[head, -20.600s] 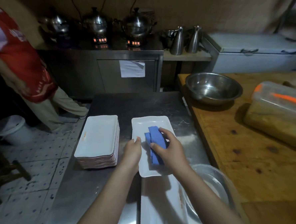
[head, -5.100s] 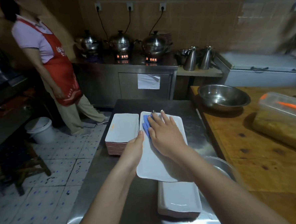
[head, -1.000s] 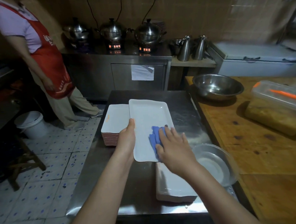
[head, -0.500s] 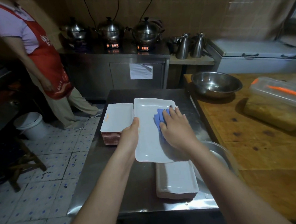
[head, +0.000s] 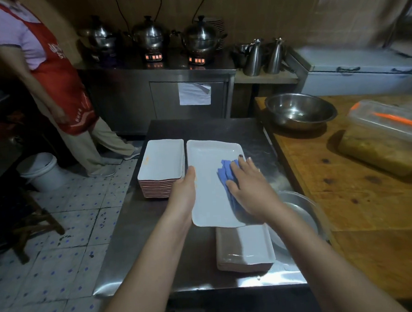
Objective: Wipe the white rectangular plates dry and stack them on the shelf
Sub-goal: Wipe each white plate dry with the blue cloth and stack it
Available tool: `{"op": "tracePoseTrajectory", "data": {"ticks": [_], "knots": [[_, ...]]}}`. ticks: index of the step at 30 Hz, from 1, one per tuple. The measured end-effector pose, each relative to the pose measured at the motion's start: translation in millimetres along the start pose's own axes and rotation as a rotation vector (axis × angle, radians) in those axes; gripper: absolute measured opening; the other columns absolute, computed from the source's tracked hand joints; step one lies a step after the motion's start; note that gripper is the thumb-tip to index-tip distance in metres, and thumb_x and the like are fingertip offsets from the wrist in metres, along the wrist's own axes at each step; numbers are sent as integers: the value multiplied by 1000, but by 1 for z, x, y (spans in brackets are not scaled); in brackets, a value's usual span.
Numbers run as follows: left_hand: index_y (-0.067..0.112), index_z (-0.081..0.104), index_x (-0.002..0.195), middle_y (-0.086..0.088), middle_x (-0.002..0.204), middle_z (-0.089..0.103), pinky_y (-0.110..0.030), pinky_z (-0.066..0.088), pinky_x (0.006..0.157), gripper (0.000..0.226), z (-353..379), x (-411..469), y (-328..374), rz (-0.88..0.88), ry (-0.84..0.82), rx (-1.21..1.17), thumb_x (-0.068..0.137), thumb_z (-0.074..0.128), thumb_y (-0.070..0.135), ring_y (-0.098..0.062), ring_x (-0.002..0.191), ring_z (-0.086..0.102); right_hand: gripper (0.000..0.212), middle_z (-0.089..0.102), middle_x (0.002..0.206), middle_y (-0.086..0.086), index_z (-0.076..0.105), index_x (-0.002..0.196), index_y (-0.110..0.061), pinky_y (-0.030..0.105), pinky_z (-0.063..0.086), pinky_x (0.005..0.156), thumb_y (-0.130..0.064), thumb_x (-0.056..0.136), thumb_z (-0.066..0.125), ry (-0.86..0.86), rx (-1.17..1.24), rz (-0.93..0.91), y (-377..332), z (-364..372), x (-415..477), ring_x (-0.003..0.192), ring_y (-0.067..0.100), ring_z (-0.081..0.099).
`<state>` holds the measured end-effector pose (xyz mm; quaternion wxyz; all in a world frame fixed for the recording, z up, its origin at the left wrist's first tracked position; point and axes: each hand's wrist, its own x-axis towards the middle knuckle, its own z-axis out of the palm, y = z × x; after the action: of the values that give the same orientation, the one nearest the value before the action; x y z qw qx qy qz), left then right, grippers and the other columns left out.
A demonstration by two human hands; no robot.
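The left hand (head: 183, 192) grips the left long edge of a white rectangular ceramic plate (head: 208, 184), with the thumb on top and the other fingers hidden under it. The plate is held over the grey steel tabletop (head: 143, 244). On the right side of the plate, the right hand (head: 254, 189) presses a folded blue cloth (head: 225, 174) with fingers stretched flat. Just left of the plate stands a tall stack of white rectangular plates (head: 161, 158). Partly under the near end of the plate lies a lower stack (head: 246, 247) of such plates. Right of the plate is a shallow round metal basin (head: 307, 210).
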<state>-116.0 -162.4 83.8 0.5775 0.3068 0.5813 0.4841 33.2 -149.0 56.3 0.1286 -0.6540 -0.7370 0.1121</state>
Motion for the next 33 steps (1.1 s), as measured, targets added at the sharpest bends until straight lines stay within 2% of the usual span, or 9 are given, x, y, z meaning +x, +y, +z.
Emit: {"op": "tracePoseTrajectory", "data": {"ticks": [8, 12, 14, 18, 21, 25, 28, 31, 33], "knots": [[18, 61, 79, 4, 73, 67, -20, 46, 51, 35, 2, 2, -4, 28, 2, -31, 98, 39, 39, -12, 63, 64, 58, 4, 159, -4, 18, 148, -23, 33, 36, 104, -35, 98, 43, 84, 194, 116, 9, 10, -6, 139, 24, 30], [19, 61, 85, 3, 76, 66, -20, 45, 48, 33, 0, 6, -3, 27, 15, -8, 98, 39, 40, -13, 64, 64, 63, 7, 159, -4, 12, 149, -25, 29, 39, 99, -35, 97, 46, 79, 298, 164, 6, 22, -19, 133, 22, 38], [18, 62, 87, 4, 76, 67, -18, 46, 44, 33, 1, 8, -7, 29, 7, 8, 98, 39, 40, -11, 63, 64, 65, 20, 155, 2, 14, 148, -22, 31, 41, 96, -32, 95, 50, 99, 376, 231, 10, 18, -9, 128, 24, 43], [17, 64, 82, 6, 68, 68, -15, 46, 39, 35, 4, 11, -15, 21, -26, 25, 97, 41, 39, -8, 53, 65, 53, 58, 119, 4, 35, 134, -16, 26, 36, 71, -28, 89, 60, 198, 474, 338, 21, 12, 13, 85, 15, 49], [17, 65, 80, 4, 72, 69, -20, 51, 50, 37, 6, 14, -26, 3, -34, 60, 97, 41, 40, -11, 59, 67, 54, 60, 117, -1, 42, 132, -20, 20, 37, 67, -26, 85, 67, 283, 509, 394, 37, 15, 21, 84, 9, 46], [18, 67, 82, 2, 80, 72, -29, 55, 68, 35, 8, 19, -47, -25, -50, 97, 96, 44, 40, -14, 71, 70, 55, 54, 123, -6, 45, 128, -27, 12, 36, 61, -20, 81, 73, 387, 783, 495, 61, 17, 18, 91, 6, 47], [15, 68, 78, 2, 71, 73, -27, 56, 61, 29, 10, 24, -68, -86, -69, 143, 93, 53, 34, -15, 65, 70, 57, 50, 114, -8, 46, 127, -27, 14, 38, 61, -21, 78, 75, 352, 872, 534, 76, 21, 8, 91, 9, 48], [10, 69, 89, -4, 79, 72, -31, 56, 67, 24, 15, 31, -90, -135, -76, 207, 94, 52, 27, -21, 73, 69, 53, 47, 93, -17, 47, 120, -30, 15, 39, 53, -24, 77, 77, 288, 1006, 577, 86, 28, -3, 77, 3, 51], [6, 68, 98, -9, 88, 72, -39, 56, 77, 27, 19, 35, -102, -134, -63, 249, 94, 51, 26, -26, 81, 69, 48, 49, 93, -13, 47, 116, -30, 20, 44, 55, -24, 78, 76, 260, 1095, 613, 90, 33, -7, 79, 5, 54]]}}
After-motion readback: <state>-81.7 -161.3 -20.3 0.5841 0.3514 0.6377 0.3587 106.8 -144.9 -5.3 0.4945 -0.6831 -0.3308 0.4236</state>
